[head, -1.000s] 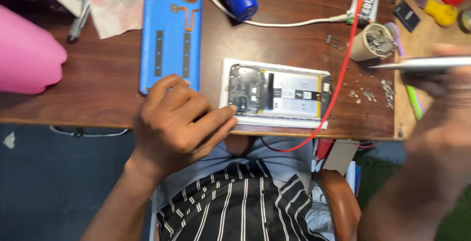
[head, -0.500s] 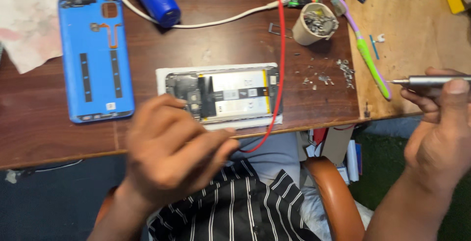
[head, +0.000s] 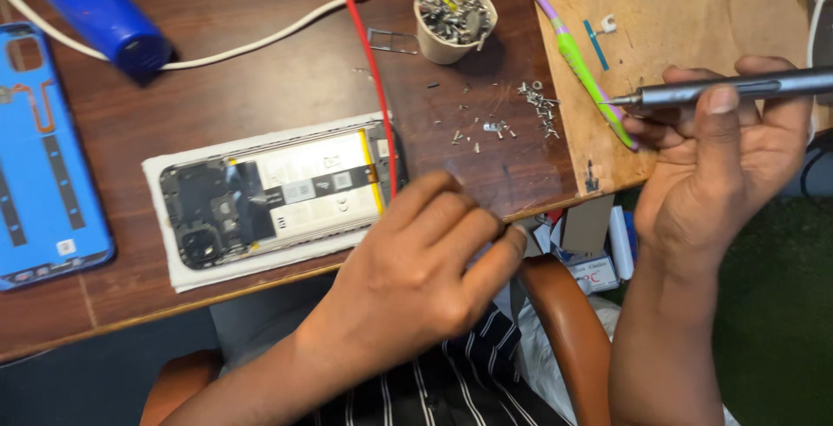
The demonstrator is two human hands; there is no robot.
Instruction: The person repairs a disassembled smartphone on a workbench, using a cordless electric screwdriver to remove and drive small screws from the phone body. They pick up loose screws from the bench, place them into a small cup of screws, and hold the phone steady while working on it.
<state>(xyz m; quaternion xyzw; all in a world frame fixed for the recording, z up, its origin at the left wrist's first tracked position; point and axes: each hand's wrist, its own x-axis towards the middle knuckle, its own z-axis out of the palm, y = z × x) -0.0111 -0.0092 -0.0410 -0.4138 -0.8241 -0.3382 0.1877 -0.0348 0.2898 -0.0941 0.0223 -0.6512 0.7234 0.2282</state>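
Note:
An opened phone (head: 278, 196) with its battery and dark circuit cover exposed lies on a white pad (head: 186, 283) on the brown table (head: 260, 96). My left hand (head: 416, 278) hovers at the table's front edge just right of the phone, fingers stretched out, with nothing visible in it. My right hand (head: 711, 174) is raised to the right of the table and grips a grey pen-shaped screwdriver (head: 746, 86) whose tip points left. Small loose screws (head: 538, 101) are scattered on the table between the two hands.
The blue back cover (head: 43, 166) lies at the far left. A blue tool (head: 95, 9) with a white cable (head: 260, 40), a red wire (head: 369, 62), a cup of screws (head: 451, 14), a green-purple toothbrush (head: 581, 66) and a wooden board (head: 694, 27) fill the back.
My left hand has slid right, off the phone, to the table's edge. My right hand still holds the screwdriver. The view has shifted, so the phone sits further left.

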